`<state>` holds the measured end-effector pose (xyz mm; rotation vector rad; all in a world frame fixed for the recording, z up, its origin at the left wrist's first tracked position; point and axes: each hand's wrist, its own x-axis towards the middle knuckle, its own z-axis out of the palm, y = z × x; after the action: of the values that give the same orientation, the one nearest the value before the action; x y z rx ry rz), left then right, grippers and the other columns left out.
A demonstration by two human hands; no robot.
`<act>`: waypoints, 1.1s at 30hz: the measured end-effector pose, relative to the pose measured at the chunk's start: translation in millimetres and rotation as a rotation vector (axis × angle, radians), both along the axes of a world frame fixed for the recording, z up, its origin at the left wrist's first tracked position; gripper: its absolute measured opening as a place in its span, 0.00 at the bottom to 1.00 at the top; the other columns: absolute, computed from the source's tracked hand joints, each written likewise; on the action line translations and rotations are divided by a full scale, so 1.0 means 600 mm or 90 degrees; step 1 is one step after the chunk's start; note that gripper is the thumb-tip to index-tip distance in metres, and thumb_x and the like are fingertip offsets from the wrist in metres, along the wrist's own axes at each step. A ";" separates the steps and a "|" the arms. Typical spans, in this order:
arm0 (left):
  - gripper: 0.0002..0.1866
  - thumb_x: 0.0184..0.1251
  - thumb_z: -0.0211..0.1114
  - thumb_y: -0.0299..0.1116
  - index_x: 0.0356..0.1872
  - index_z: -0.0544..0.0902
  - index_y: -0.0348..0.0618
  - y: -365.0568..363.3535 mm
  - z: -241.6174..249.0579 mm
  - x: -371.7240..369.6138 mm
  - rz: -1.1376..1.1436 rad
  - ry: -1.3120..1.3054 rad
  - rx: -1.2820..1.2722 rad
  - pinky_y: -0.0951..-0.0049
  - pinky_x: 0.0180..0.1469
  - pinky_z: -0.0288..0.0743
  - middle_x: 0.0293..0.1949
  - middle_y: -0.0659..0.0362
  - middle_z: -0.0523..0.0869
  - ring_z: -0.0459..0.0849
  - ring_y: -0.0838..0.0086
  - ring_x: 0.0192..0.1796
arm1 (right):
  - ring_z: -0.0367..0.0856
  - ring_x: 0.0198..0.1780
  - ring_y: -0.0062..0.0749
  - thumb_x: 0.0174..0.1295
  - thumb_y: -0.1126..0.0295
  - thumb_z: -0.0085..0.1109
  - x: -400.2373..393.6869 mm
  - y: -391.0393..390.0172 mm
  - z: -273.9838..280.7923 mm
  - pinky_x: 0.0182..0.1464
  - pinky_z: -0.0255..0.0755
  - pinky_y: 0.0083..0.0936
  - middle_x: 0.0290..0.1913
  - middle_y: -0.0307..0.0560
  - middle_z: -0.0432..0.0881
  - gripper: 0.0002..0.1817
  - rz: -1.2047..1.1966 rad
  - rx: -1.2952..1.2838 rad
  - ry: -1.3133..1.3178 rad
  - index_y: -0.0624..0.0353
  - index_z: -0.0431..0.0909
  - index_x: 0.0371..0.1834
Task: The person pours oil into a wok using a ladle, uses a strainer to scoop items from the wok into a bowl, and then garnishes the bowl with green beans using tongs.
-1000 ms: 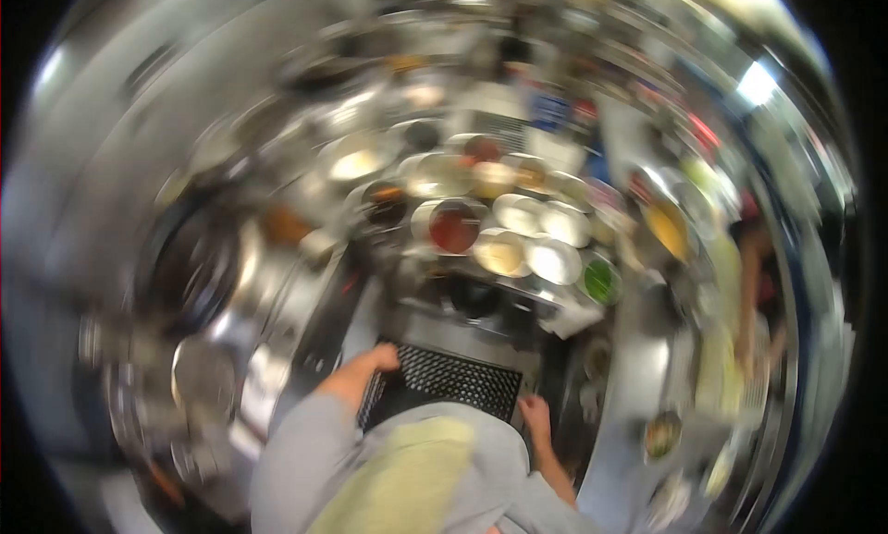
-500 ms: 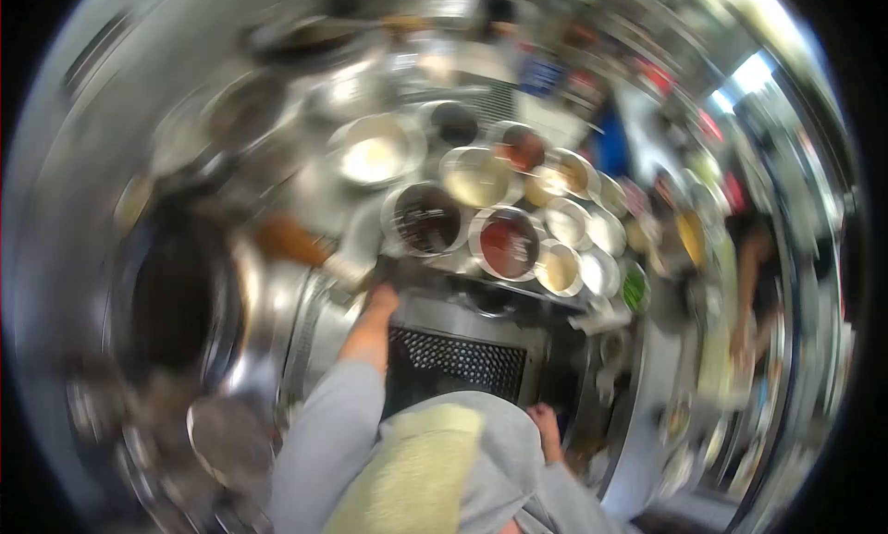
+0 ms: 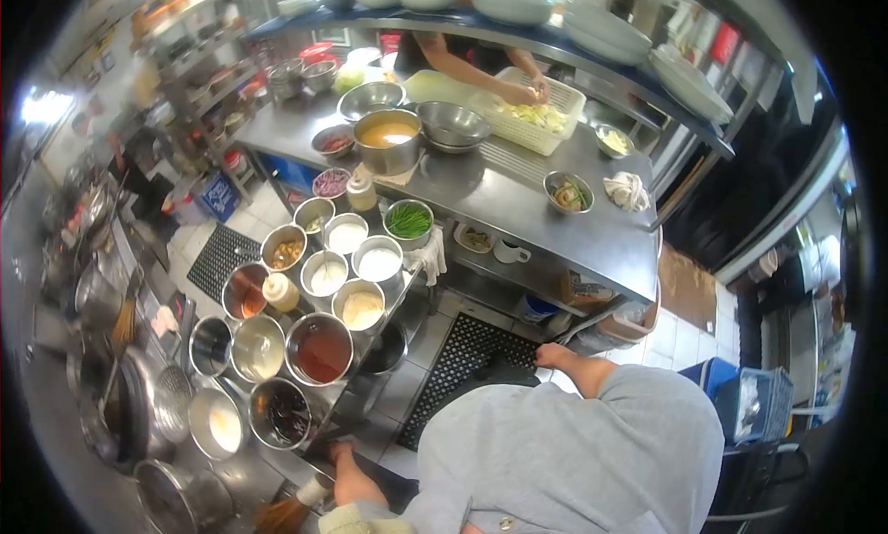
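Observation:
My left hand is low at the front edge of the sauce station, beside a bamboo wok brush with a pale handle. Its fingers are too small and shadowed to read. Above it stand a pot of dark sauce, a pot of red-brown sauce and a pot of clear yellowish liquid. Away from the pots, over the floor, my right hand hangs with its fingers curled in and no object showing. The black floor mat lies below and to its left.
Across the aisle is a steel table with a pot of orange liquid, steel bowls and a white basket. Another person's hands work over the basket. A shelf of dishes hangs above. Blue crates stand right.
My view has swung right, from the wok range to the steel table and the other person. In the picture, my left hand now appears lower and further left, my right hand higher.

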<state>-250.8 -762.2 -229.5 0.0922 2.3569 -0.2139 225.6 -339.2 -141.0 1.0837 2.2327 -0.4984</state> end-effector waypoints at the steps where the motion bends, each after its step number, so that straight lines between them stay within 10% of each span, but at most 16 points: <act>1: 0.29 0.58 0.60 0.51 0.58 0.79 0.45 0.002 -0.004 -0.009 -0.051 -0.005 -0.004 0.62 0.62 0.71 0.62 0.53 0.77 0.77 0.63 0.63 | 0.84 0.45 0.47 0.52 0.61 0.54 0.024 -0.002 -0.010 0.49 0.77 0.39 0.42 0.55 0.85 0.17 -0.042 -0.016 -0.025 0.60 0.85 0.36; 15: 0.29 0.57 0.58 0.45 0.59 0.78 0.42 -0.032 -0.069 -0.027 -0.186 0.085 0.118 0.66 0.65 0.67 0.64 0.51 0.75 0.73 0.65 0.67 | 0.85 0.36 0.44 0.55 0.59 0.61 -0.135 0.032 0.066 0.40 0.79 0.38 0.35 0.51 0.86 0.15 -0.077 -0.034 0.252 0.59 0.82 0.38; 18: 0.28 0.57 0.58 0.47 0.57 0.79 0.43 -0.020 -0.089 -0.022 -0.011 -0.038 -0.032 0.68 0.64 0.69 0.62 0.51 0.77 0.75 0.67 0.65 | 0.84 0.28 0.33 0.58 0.60 0.62 -0.155 0.088 0.117 0.30 0.78 0.31 0.30 0.47 0.85 0.13 -0.308 -0.150 0.375 0.59 0.81 0.35; 22: 0.23 0.59 0.58 0.46 0.52 0.83 0.46 -0.009 -0.072 0.050 -0.282 0.057 -0.055 0.66 0.60 0.73 0.58 0.52 0.81 0.79 0.66 0.61 | 0.74 0.18 0.24 0.62 0.52 0.60 -0.149 0.225 0.182 0.18 0.66 0.22 0.21 0.42 0.78 0.17 -0.786 -0.105 0.747 0.55 0.79 0.32; 25: 0.22 0.54 0.62 0.47 0.47 0.84 0.47 0.100 0.070 0.173 -0.177 0.098 0.152 0.61 0.52 0.79 0.52 0.51 0.84 0.83 0.58 0.54 | 0.65 0.17 0.24 0.53 0.33 0.59 -0.101 0.345 0.180 0.18 0.63 0.15 0.26 0.43 0.73 0.44 -1.015 -0.200 1.108 0.56 0.63 0.63; 27: 0.21 0.52 0.60 0.42 0.45 0.85 0.43 0.162 0.061 0.234 -0.199 -0.047 0.202 0.60 0.53 0.77 0.48 0.50 0.85 0.83 0.56 0.53 | 0.72 0.21 0.29 0.51 0.37 0.65 -0.069 0.445 0.161 0.19 0.68 0.18 0.34 0.52 0.75 0.49 -1.089 -0.225 1.150 0.62 0.57 0.65; 30: 0.25 0.57 0.59 0.50 0.48 0.84 0.42 0.228 -0.088 0.343 -0.077 -0.298 0.399 0.60 0.55 0.75 0.53 0.46 0.82 0.81 0.54 0.55 | 0.79 0.28 0.36 0.55 0.61 0.68 -0.040 0.505 0.180 0.27 0.79 0.24 0.39 0.53 0.76 0.28 -1.001 -0.202 1.159 0.66 0.69 0.53; 33: 0.25 0.60 0.57 0.52 0.46 0.85 0.43 0.272 -0.090 0.416 -0.154 -0.266 0.431 0.61 0.57 0.73 0.52 0.48 0.83 0.81 0.56 0.56 | 0.80 0.36 0.39 0.57 0.65 0.65 -0.012 0.555 0.155 0.32 0.81 0.26 0.37 0.50 0.78 0.21 -1.010 -0.183 1.169 0.66 0.73 0.48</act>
<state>-1.5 -598.9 -283.6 0.6786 1.9025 0.4560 218.4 -6.2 -48.1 2.5493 1.2014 -3.2899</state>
